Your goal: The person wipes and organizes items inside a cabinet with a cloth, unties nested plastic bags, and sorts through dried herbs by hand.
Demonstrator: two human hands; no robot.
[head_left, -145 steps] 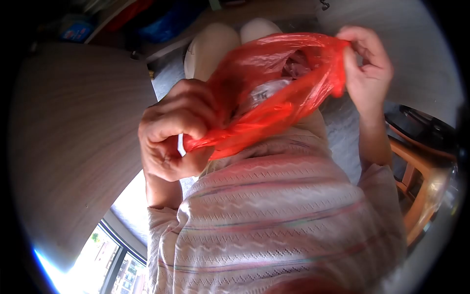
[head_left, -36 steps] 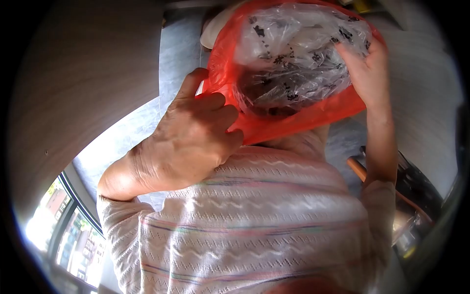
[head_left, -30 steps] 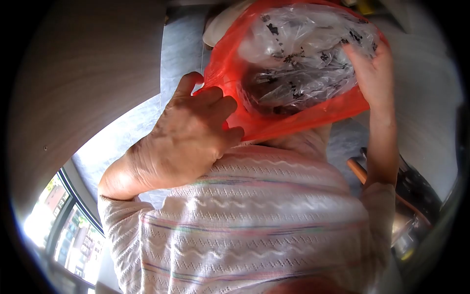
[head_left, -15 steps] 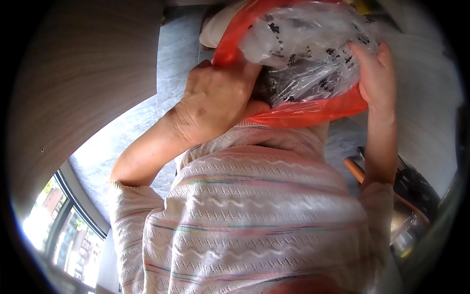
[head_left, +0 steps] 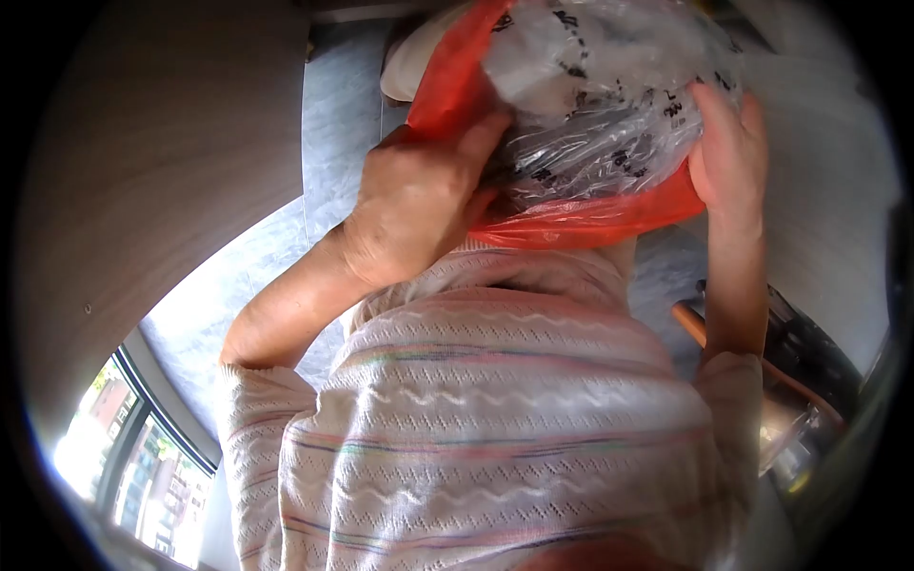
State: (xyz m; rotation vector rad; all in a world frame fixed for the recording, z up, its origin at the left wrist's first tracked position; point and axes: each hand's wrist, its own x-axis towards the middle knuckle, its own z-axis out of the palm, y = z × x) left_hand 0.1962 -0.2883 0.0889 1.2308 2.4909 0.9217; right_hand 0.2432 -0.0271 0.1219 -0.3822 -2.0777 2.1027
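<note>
A red plastic bag point(head_left: 590, 221) is held with its mouth spread wide in front of my torso. Inside it lies crumpled clear plastic point(head_left: 609, 124) with black printed characters. My left hand point(head_left: 419, 195) is closed around the red bag's left edge, its thumb along the inner side. On the opposite side, my right hand point(head_left: 731, 157) grips the right edge, with its fingers against the clear plastic. What lies beneath the clear plastic is hidden, apart from a dark patch near my left hand.
A brown wooden panel point(head_left: 171, 133) rises close on my left, with a window point(head_left: 143, 457) below it. Grey marbled floor point(head_left: 338, 124) shows beyond. To my right are a dark object with an orange-brown strip point(head_left: 689, 324) and a pale surface point(head_left: 819, 190).
The clear plastic has shifted and bulges differently in the red bag. My left hand has turned slightly, its thumb now pointing upward along the rim. My right hand has barely moved.
</note>
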